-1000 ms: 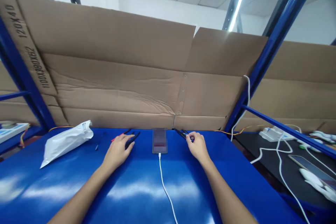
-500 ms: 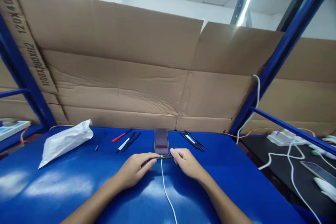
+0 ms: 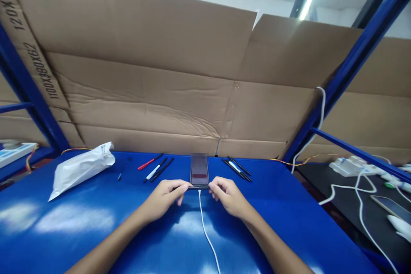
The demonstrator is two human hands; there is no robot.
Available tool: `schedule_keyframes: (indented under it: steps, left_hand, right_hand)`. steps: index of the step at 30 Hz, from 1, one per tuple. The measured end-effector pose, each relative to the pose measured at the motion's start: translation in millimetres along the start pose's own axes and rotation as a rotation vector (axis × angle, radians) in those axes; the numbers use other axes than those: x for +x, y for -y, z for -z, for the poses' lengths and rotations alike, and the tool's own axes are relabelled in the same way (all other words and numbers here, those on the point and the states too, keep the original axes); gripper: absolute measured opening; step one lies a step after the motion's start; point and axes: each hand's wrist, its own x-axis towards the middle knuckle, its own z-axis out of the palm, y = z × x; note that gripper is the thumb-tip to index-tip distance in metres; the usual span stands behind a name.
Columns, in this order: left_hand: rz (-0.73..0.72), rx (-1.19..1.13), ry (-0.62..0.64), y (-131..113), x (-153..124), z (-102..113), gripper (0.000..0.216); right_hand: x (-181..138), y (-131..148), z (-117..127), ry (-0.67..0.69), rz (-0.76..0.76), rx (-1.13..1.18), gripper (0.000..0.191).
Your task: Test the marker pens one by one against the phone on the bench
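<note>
While left hand [image 3: 164,199] and right hand [image 3: 228,197], apart a second ago, pinch what looks like a black strip [image 3: 198,187] under a phone [image 3: 199,175], its screen is a blur.

Blue glossy work surface [image 3: 64,239], carrying: crumpled white plastic bag [image 3: 81,171], far left; small dark pen [image 3: 120,176]; red pen [image 3: 150,162]; white pen [image 3: 153,172] beside black pen [image 3: 162,169]; phone [image 3: 199,175], centre rear; white cable [image 3: 205,235], running toward near edge; bundle of black pens [image 3: 236,169], right of phone
</note>
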Motion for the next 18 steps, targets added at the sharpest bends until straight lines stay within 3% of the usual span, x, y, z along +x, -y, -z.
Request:
schedule_keyframes:
  steps: [4, 8, 14, 18]
  left_hand:
    - [0.079, -0.113, 0.016, 7.4, 5.5, -4.7, 0.056]
    - [0.029, -0.013, -0.024, 2.5, 6.7, -8.0, 0.053]
    - [-0.043, 0.009, -0.087, -3.1, 4.2, -4.4, 0.043]
    - [0.011, 0.067, -0.085, -3.0, 3.7, -1.4, 0.049]
  right_hand:
    - [-0.3, 0.7, -0.1, -0.029, 0.027, -0.001, 0.032]
    - [0.3, -0.1, -1.4, -0.105, 0.073, -0.024, 0.024]
    - [0.1, 1.3, 0.6, -0.066, -0.008, -0.142, 0.057]
    - [-0.2, 8.7, 0.8, -0.093, 0.029, -0.074, 0.029]
